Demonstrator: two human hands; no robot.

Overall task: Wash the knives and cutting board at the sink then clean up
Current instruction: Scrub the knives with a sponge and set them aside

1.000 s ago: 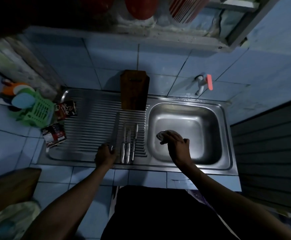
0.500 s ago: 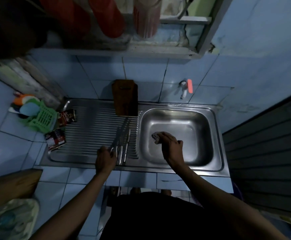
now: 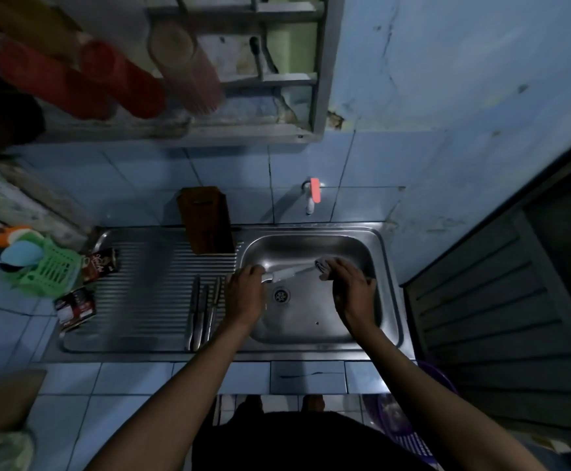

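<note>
the knife (image 3: pixel 289 274) lay level over the sink (image 3: pixel 391 290), its handle gripped by the left hand (image 3: pixel 246 296), whose fingers were curled round it. the right hand (image 3: pixel 351 286) pinched a cloth (image 3: pixel 323 269) against the blade tip. this looked like the scrubbing step; next the cloth would probably need drawing along the blade, edge kept away. three more knives (image 3: pixel 202 310) waited on the drainboard, the board (image 3: pixel 206 219) leaning on the wall, the tap (image 3: pixel 312 194) above.

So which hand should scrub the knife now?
The right hand, probably. It already grips the cloth at the tip of the knife, over the sink. The left hand holds the knife's handle end, so it is better kept steadying it.
</note>
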